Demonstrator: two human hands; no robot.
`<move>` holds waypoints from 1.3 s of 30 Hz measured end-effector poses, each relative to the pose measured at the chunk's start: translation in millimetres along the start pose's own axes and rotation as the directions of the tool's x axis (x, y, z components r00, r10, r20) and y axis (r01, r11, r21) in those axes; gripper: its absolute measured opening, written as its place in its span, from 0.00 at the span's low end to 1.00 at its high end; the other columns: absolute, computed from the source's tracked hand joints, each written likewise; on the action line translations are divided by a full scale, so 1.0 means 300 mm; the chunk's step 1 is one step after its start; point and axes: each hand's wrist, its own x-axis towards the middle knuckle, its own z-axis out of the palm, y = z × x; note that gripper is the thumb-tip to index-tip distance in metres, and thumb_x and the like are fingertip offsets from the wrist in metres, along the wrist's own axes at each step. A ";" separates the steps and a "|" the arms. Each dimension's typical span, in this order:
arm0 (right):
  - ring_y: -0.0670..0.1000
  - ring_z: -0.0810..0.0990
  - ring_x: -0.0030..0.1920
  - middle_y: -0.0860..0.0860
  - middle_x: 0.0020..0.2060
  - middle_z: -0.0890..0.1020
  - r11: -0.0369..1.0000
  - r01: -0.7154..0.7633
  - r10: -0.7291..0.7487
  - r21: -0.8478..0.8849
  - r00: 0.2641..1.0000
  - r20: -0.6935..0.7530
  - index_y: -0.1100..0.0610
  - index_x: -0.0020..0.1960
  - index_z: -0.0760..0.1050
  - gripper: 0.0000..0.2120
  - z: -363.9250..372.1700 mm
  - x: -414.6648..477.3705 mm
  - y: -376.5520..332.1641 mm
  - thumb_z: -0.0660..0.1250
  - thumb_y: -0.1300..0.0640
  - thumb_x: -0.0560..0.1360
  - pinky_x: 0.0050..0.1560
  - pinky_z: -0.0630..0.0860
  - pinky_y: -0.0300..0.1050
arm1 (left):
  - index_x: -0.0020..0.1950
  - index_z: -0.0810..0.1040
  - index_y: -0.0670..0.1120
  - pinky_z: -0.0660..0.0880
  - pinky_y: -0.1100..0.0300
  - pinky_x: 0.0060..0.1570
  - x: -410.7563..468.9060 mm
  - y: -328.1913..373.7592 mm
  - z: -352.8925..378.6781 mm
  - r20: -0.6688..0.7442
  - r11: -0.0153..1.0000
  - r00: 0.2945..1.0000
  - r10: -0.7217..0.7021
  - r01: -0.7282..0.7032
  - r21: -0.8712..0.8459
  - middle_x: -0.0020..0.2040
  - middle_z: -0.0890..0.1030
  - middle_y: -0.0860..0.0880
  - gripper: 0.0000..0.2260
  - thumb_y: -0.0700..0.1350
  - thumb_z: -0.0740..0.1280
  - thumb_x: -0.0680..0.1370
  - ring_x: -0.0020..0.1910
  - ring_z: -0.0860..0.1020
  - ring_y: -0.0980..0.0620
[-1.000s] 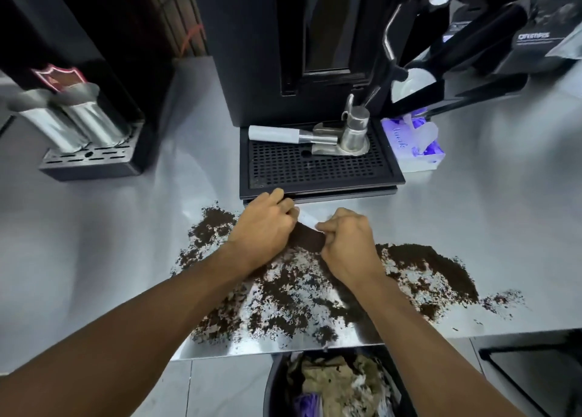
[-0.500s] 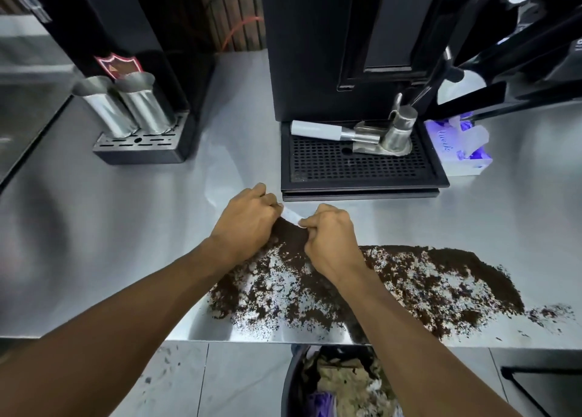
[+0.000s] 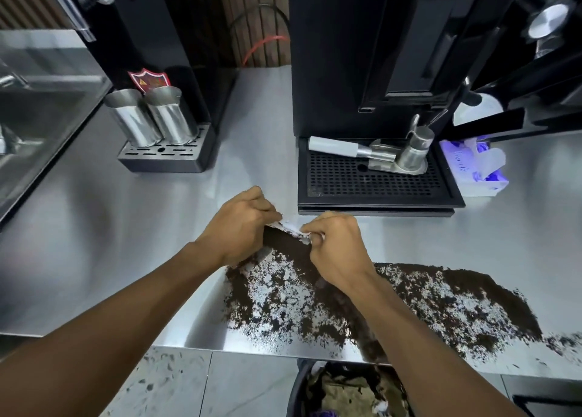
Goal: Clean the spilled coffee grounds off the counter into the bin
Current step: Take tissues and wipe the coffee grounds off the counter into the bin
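Single head-worn wide-angle view, looking forward and steeply down over the near edge of the steel counter (image 3: 94,259); both forearms enter from the bottom corners and the hands meet just below frame centre, close to the lens. Upper frame reaches the black coffee machine (image 3: 362,54) and its drip tray (image 3: 378,183) at the counter's back; bottom edge takes in the floor and the bin (image 3: 346,391) directly under the counter lip. Straight lines bow toward the edges; no second view.

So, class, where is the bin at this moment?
In the head view, the bin sits at the bottom edge, right of centre, on the floor below the front edge of the counter, beneath the spilled coffee grounds.
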 end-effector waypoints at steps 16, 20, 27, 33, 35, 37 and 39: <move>0.57 0.76 0.51 0.57 0.49 0.77 0.786 0.359 -0.212 -0.503 0.921 0.326 0.55 0.54 0.83 0.14 0.052 0.341 -0.179 0.65 0.68 0.74 0.57 0.75 0.51 | 0.62 0.80 0.49 0.72 0.55 0.47 -0.023 -0.170 0.018 0.013 0.962 0.962 -0.272 0.272 -0.018 0.46 0.82 0.48 0.17 0.42 0.60 0.76 0.49 0.74 0.48; 0.52 0.69 0.51 0.51 0.43 0.82 0.678 0.426 -0.232 -0.599 0.897 0.376 0.55 0.49 0.83 0.10 0.070 0.309 -0.175 0.67 0.64 0.73 0.53 0.69 0.47 | 0.54 0.81 0.47 0.70 0.58 0.43 -0.052 -0.133 0.047 0.023 0.952 0.954 -0.298 0.299 -0.062 0.48 0.78 0.47 0.15 0.45 0.56 0.77 0.49 0.74 0.48; 0.47 0.64 0.44 0.44 0.36 0.79 0.615 0.592 -0.357 -0.521 0.798 0.485 0.52 0.45 0.85 0.07 0.037 0.166 -0.054 0.69 0.60 0.73 0.43 0.63 0.43 | 0.55 0.82 0.45 0.78 0.56 0.45 -0.183 0.052 0.055 0.093 0.945 0.953 -0.289 0.300 -0.128 0.47 0.76 0.50 0.12 0.40 0.68 0.72 0.47 0.75 0.51; 0.46 0.63 0.43 0.42 0.35 0.80 0.660 0.636 -0.390 -0.401 0.745 0.541 0.48 0.44 0.85 0.07 -0.027 0.067 0.006 0.72 0.60 0.71 0.43 0.70 0.45 | 0.54 0.82 0.47 0.77 0.56 0.48 -0.231 0.162 0.046 0.177 0.938 0.953 -0.246 0.280 -0.204 0.49 0.77 0.51 0.11 0.41 0.65 0.73 0.51 0.73 0.51; 0.46 0.66 0.44 0.44 0.37 0.81 0.742 0.582 -0.386 -0.333 0.777 0.498 0.49 0.48 0.85 0.09 -0.028 0.097 -0.032 0.70 0.62 0.74 0.44 0.73 0.45 | 0.58 0.82 0.47 0.78 0.59 0.49 -0.236 0.139 0.005 0.082 0.904 0.938 -0.337 0.347 -0.249 0.50 0.79 0.50 0.14 0.39 0.66 0.74 0.48 0.75 0.52; 0.48 0.70 0.46 0.45 0.39 0.82 0.795 0.539 -0.387 -0.277 0.803 0.453 0.51 0.52 0.84 0.10 0.004 0.135 -0.073 0.67 0.63 0.76 0.47 0.75 0.45 | 0.62 0.81 0.46 0.78 0.59 0.47 -0.250 0.102 -0.042 0.015 0.877 0.911 -0.411 0.401 -0.264 0.51 0.80 0.48 0.15 0.42 0.62 0.76 0.47 0.76 0.51; 0.49 0.73 0.47 0.49 0.41 0.82 0.804 0.543 -0.389 -0.242 0.789 0.475 0.54 0.51 0.84 0.12 0.061 0.161 -0.105 0.65 0.66 0.76 0.49 0.76 0.48 | 0.61 0.81 0.47 0.78 0.57 0.43 -0.276 0.070 -0.065 0.029 0.882 0.906 -0.422 0.418 -0.218 0.50 0.80 0.48 0.15 0.44 0.62 0.77 0.45 0.77 0.51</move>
